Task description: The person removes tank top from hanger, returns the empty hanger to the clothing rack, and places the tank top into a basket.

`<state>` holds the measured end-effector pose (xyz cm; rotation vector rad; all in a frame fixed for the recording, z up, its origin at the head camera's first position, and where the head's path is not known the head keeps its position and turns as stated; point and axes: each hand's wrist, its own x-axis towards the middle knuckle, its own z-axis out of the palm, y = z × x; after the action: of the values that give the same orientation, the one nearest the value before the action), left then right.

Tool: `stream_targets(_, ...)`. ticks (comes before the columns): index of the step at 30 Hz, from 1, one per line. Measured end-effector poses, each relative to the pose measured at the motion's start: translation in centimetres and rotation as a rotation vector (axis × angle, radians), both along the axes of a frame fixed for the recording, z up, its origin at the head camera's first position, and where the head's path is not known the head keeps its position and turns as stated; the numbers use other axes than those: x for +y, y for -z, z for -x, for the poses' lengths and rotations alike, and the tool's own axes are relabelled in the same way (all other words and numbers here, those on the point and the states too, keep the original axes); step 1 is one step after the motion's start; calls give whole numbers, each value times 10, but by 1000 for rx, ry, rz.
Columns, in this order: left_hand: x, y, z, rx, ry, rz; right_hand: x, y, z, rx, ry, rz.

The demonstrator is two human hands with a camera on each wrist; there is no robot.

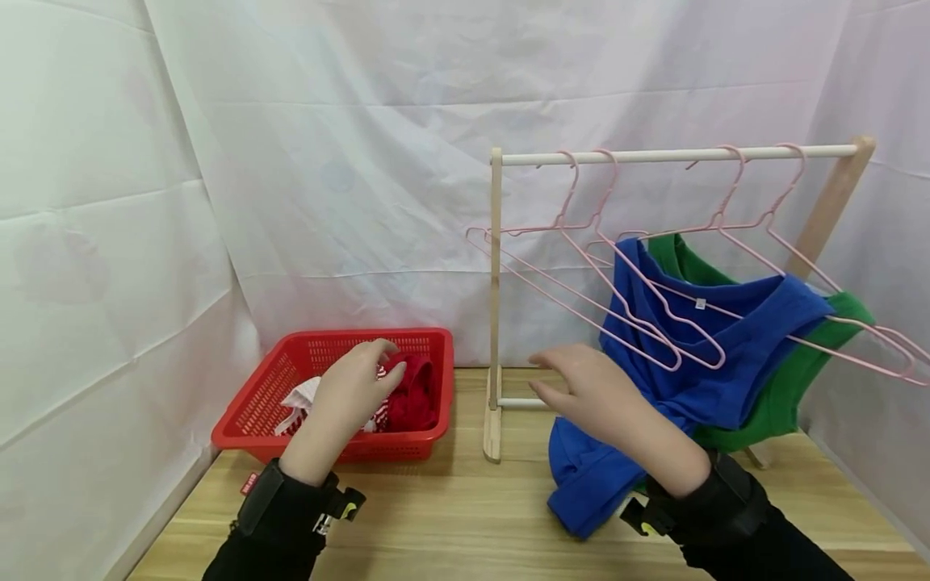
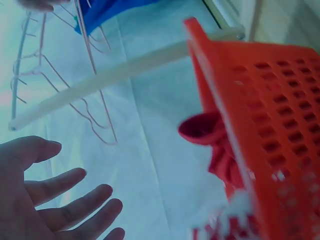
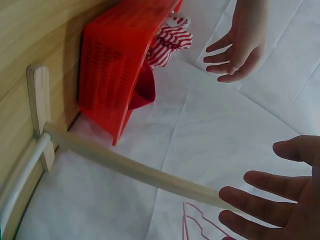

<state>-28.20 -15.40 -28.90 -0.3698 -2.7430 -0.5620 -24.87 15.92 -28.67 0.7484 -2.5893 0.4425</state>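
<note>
Red garment (image 1: 414, 395) lies bunched in the red basket (image 1: 392, 449), left of centre in the head frame, beside red-and-white striped cloth (image 3: 170, 44). Plain deep red, crumpled, folds loose. Likely light, soft, limp, not slippery or fragile; best pinched by the raised fold at the basket's right end. Left hand (image 1: 351, 391) hangs above the basket, fingers apart, empty. Right hand (image 1: 592, 389), right of centre, also empty, fingers spread, near the blue garment (image 1: 726, 355).

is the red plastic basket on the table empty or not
Not empty: the red perforated plastic basket holds plain red cloth and red-and-white striped cloth, both visible inside it.
</note>
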Motion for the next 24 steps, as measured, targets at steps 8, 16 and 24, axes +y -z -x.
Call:
stream_targets(8,31,-7,-5,64,27,2,25,-7,1,362,-31,-97)
stream_targets(16,55,-7,-5,148,89,52,60,-25,-3,427,32,-29)
stream_targets(24,68,-4,-4,216,155,62,89,-37,-10,278,272,61)
